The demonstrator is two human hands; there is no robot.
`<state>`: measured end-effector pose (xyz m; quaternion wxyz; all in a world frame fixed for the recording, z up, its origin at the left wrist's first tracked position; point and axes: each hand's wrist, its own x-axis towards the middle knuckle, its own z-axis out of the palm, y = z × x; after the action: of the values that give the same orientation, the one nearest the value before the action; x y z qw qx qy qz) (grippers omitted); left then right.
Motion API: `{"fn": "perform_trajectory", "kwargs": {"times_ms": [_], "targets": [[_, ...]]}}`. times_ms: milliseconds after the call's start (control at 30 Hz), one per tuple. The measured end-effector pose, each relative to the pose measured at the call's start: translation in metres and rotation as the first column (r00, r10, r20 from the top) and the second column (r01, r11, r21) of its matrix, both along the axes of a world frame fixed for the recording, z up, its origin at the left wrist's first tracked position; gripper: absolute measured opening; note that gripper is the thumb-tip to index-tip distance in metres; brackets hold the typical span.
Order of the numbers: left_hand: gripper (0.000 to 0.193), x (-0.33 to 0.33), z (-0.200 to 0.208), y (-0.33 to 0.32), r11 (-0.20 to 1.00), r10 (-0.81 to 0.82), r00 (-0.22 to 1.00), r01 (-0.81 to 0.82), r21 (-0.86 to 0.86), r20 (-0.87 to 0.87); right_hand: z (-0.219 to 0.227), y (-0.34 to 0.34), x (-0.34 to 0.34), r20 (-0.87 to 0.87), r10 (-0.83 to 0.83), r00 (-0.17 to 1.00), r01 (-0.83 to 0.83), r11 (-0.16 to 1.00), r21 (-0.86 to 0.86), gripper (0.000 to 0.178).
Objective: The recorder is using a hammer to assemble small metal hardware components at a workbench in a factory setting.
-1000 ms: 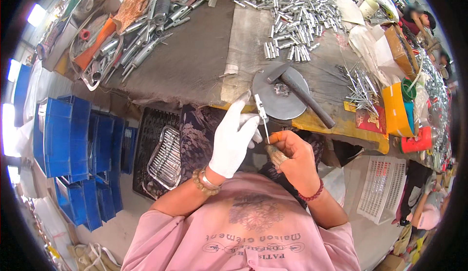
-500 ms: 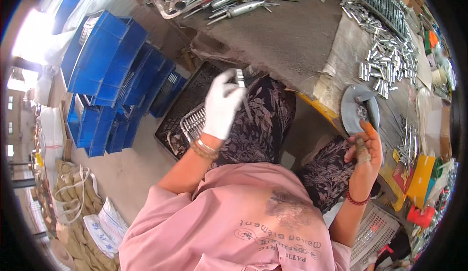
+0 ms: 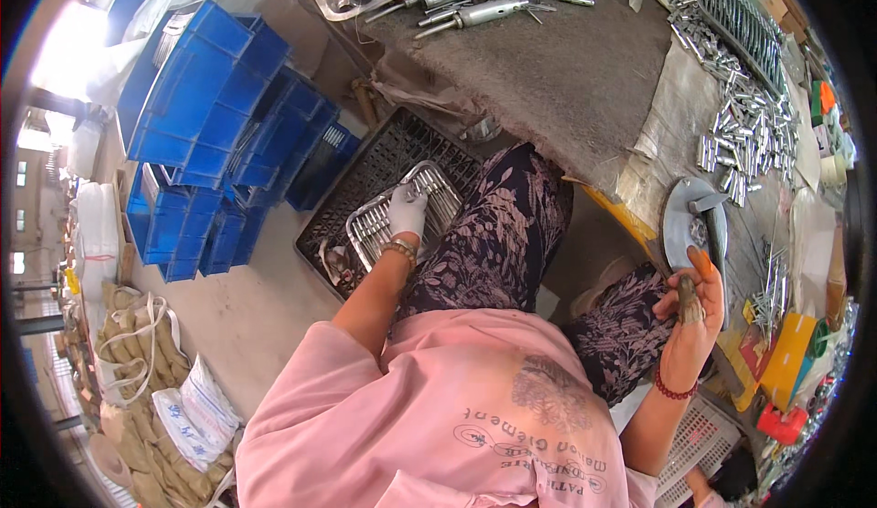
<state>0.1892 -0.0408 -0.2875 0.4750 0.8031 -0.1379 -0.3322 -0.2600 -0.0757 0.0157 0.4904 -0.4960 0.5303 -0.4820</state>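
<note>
My left hand [image 3: 407, 212], in a white glove, is down at a wire-rimmed metal tray [image 3: 363, 245] holding rows of slim silver metal pieces [image 3: 442, 199]. Its fingers are bunched over the pieces, and what they grip is too small to make out. This tray sits in a black plastic crate [image 3: 315, 225] beside my left leg. My right hand [image 3: 690, 330] is raised at the bench edge with its fingers apart and nothing visible in them. One fingertip is covered in orange, and another digit is dark. Just beyond it stands a round grey metal disc fixture [image 3: 681, 220] with a handle-like bar.
Blue plastic bins [image 3: 187, 97] are stacked at the left, above sacks [image 3: 137, 362] on the floor. Across the bench [image 3: 566, 69] lie metal tools [image 3: 484, 15] at the back and a heap of short silver tubes [image 3: 744, 133] at the right. A yellow box [image 3: 793, 348] stands at the far right.
My left hand has gone down from above my thigh, where it held a shiny metal piece, into the tray. My right hand stays beside the disc. The view has shifted slightly.
</note>
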Motion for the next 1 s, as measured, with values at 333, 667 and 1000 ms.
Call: {"fn": "perform_trajectory", "kwargs": {"times_ms": [333, 667, 1000], "targets": [[0.047, 0.011, -0.013, 0.001, 0.989, -0.12, 0.951, 0.09, 0.116, 0.286, 0.0, 0.0, 0.0, 0.005, -0.01, 1.0, 0.01, 1.0, -0.006, 0.04], [0.018, 0.052, 0.047, 0.017, 0.854, -0.519, 0.377, 0.196, 0.482, 0.767, -0.002, 0.001, 0.0, 0.02, -0.017, 1.0, 0.018, 1.0, -0.018, 0.038], [0.014, 0.074, 0.032, 0.015, 0.798, -0.601, 0.339, 0.309, 0.518, 0.724, -0.005, 0.002, 0.0, 0.002, -0.007, 1.0, 0.007, 0.999, -0.041, 0.036]]}}
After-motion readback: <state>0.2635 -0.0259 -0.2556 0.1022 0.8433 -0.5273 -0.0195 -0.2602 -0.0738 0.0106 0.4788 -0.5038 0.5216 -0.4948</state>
